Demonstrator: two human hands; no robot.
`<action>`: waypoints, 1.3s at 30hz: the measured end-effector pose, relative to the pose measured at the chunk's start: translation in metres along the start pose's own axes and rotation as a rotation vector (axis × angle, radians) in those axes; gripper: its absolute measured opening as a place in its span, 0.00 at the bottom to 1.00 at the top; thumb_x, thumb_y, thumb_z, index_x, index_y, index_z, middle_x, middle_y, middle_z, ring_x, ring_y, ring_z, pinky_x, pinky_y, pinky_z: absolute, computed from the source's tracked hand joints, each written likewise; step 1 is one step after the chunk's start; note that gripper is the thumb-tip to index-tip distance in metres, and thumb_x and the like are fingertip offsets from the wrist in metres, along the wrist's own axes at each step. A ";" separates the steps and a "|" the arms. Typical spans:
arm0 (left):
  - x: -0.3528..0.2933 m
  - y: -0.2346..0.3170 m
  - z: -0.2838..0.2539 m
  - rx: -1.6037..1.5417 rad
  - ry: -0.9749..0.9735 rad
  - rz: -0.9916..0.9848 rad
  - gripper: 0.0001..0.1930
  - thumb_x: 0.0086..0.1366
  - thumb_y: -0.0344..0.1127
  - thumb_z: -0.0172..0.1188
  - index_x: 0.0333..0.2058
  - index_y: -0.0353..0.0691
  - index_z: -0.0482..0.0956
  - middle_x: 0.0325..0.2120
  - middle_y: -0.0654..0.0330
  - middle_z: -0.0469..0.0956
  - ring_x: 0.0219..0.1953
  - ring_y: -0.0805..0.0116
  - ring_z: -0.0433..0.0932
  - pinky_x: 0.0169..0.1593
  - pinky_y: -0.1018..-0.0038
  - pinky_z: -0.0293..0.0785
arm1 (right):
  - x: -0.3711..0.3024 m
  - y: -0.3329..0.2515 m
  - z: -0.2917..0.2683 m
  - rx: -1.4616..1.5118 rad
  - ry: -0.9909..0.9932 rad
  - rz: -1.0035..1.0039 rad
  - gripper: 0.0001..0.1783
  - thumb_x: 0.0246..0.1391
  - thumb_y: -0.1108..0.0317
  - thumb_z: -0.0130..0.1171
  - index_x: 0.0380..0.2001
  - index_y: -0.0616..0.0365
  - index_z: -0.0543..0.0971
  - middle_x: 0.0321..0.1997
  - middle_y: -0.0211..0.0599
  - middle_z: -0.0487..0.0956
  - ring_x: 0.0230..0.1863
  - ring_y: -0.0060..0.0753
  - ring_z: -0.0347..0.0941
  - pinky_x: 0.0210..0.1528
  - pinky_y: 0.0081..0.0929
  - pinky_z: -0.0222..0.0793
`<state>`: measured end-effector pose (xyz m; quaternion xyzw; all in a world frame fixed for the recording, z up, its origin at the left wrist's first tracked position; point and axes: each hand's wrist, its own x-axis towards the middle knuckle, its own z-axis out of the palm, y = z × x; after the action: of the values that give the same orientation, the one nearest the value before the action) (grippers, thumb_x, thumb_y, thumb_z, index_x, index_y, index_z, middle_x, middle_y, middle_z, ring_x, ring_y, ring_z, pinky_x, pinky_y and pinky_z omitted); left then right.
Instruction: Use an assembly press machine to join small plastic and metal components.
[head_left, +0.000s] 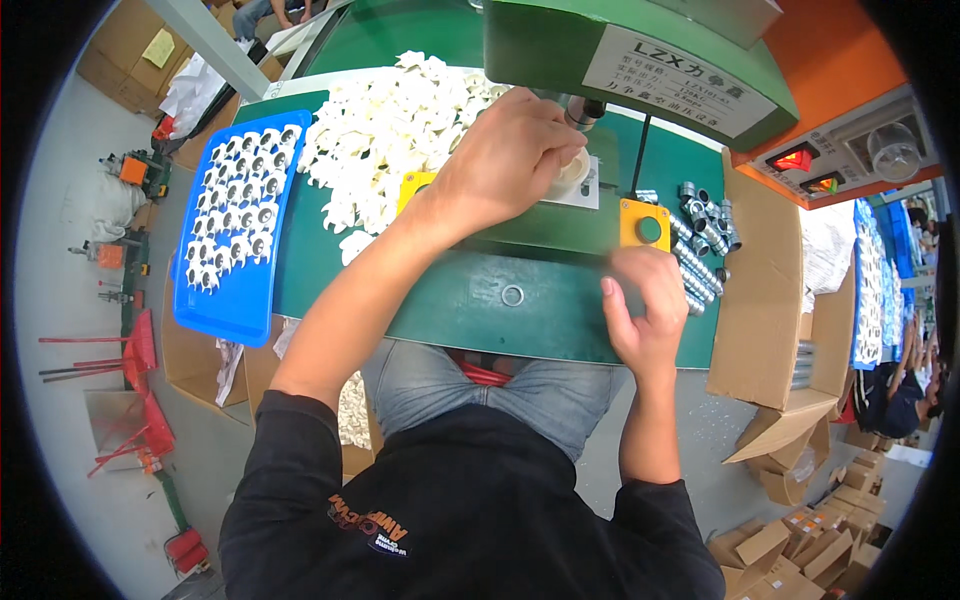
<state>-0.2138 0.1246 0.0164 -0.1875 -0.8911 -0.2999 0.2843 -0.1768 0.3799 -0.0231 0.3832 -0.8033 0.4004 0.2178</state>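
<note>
Head view, and the left hand (500, 155) reaches far across the green bench (440, 310), fingers bunched at the cream piece (574, 174) beneath the press (535, 45); whether they pinch it, I can't tell! Right hand (650, 305), forearm pointing forward, just by the yellow button box (630, 218), thumb spread from curled, blurred fingers.

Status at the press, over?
Left hand at cream part beneath press. Right hand near green button, grip unclear. Possible obstruction: left hand beside ram.
</note>
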 end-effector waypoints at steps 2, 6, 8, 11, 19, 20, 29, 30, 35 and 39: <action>0.004 -0.003 0.000 -0.016 -0.027 -0.023 0.07 0.62 0.33 0.66 0.36 0.38 0.90 0.37 0.56 0.84 0.43 0.53 0.79 0.49 0.60 0.78 | -0.001 0.000 -0.001 -0.002 0.003 -0.001 0.14 0.46 0.78 0.71 0.39 0.63 0.81 0.42 0.45 0.84 0.45 0.51 0.80 0.50 0.42 0.75; 0.007 -0.009 0.005 -0.121 -0.085 -0.142 0.08 0.64 0.36 0.67 0.36 0.39 0.90 0.37 0.56 0.84 0.44 0.53 0.79 0.50 0.60 0.77 | -0.002 -0.003 -0.003 -0.001 0.012 0.007 0.14 0.46 0.78 0.71 0.39 0.63 0.81 0.41 0.45 0.84 0.44 0.51 0.80 0.49 0.42 0.75; 0.002 -0.012 0.006 -0.124 -0.035 -0.103 0.08 0.64 0.36 0.67 0.35 0.38 0.89 0.37 0.56 0.84 0.44 0.53 0.79 0.50 0.60 0.76 | -0.002 -0.003 -0.004 0.004 0.010 0.004 0.14 0.46 0.78 0.71 0.39 0.63 0.81 0.42 0.45 0.84 0.45 0.51 0.79 0.50 0.43 0.75; -0.003 -0.004 -0.004 -0.210 0.017 -0.191 0.07 0.63 0.34 0.68 0.35 0.37 0.89 0.37 0.56 0.84 0.44 0.53 0.79 0.50 0.61 0.76 | -0.004 0.000 -0.007 -0.050 0.039 0.011 0.15 0.46 0.77 0.71 0.39 0.63 0.81 0.44 0.46 0.84 0.47 0.52 0.79 0.52 0.44 0.74; -0.090 0.023 -0.057 0.514 0.101 -0.113 0.05 0.57 0.29 0.71 0.33 0.39 0.87 0.32 0.61 0.83 0.39 0.58 0.78 0.44 0.62 0.73 | -0.004 0.018 -0.011 -0.388 0.025 0.176 0.23 0.49 0.66 0.73 0.48 0.64 0.81 0.60 0.50 0.77 0.63 0.58 0.70 0.65 0.50 0.64; -0.101 0.023 -0.056 0.510 0.096 -0.112 0.05 0.57 0.29 0.71 0.33 0.39 0.87 0.32 0.61 0.83 0.39 0.58 0.78 0.44 0.62 0.73 | -0.006 0.023 -0.005 -0.414 0.019 0.172 0.23 0.49 0.63 0.74 0.47 0.63 0.81 0.61 0.49 0.77 0.65 0.57 0.68 0.67 0.51 0.61; -0.106 0.027 -0.055 0.576 -0.019 -0.080 0.20 0.58 0.33 0.70 0.50 0.35 0.85 0.36 0.59 0.81 0.44 0.56 0.77 0.47 0.62 0.73 | 0.000 0.031 -0.001 -0.501 -0.010 0.113 0.20 0.52 0.59 0.73 0.42 0.60 0.81 0.65 0.48 0.77 0.67 0.55 0.68 0.66 0.52 0.60; -0.105 0.027 -0.053 0.553 0.009 -0.060 0.22 0.55 0.28 0.70 0.50 0.34 0.84 0.38 0.57 0.82 0.43 0.54 0.76 0.45 0.61 0.72 | 0.000 0.030 -0.003 -0.515 -0.023 0.109 0.19 0.52 0.59 0.73 0.42 0.60 0.81 0.65 0.48 0.77 0.68 0.55 0.68 0.66 0.51 0.60; -0.104 0.029 -0.056 0.558 -0.012 -0.068 0.18 0.56 0.30 0.70 0.46 0.36 0.86 0.35 0.58 0.82 0.42 0.56 0.77 0.45 0.61 0.73 | 0.002 0.030 -0.007 -0.512 -0.035 0.077 0.20 0.53 0.59 0.72 0.43 0.60 0.81 0.65 0.49 0.76 0.68 0.56 0.68 0.67 0.52 0.59; -0.105 0.023 -0.059 0.464 0.025 -0.088 0.10 0.56 0.30 0.70 0.38 0.38 0.87 0.32 0.60 0.82 0.41 0.59 0.78 0.45 0.62 0.73 | 0.001 0.013 -0.006 -0.529 -0.014 0.094 0.22 0.52 0.60 0.72 0.47 0.61 0.81 0.68 0.51 0.73 0.68 0.59 0.67 0.68 0.53 0.58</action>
<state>-0.0982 0.0868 0.0002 -0.0744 -0.9399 -0.1014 0.3175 -0.1870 0.3889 -0.0253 0.2779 -0.8986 0.1834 0.2859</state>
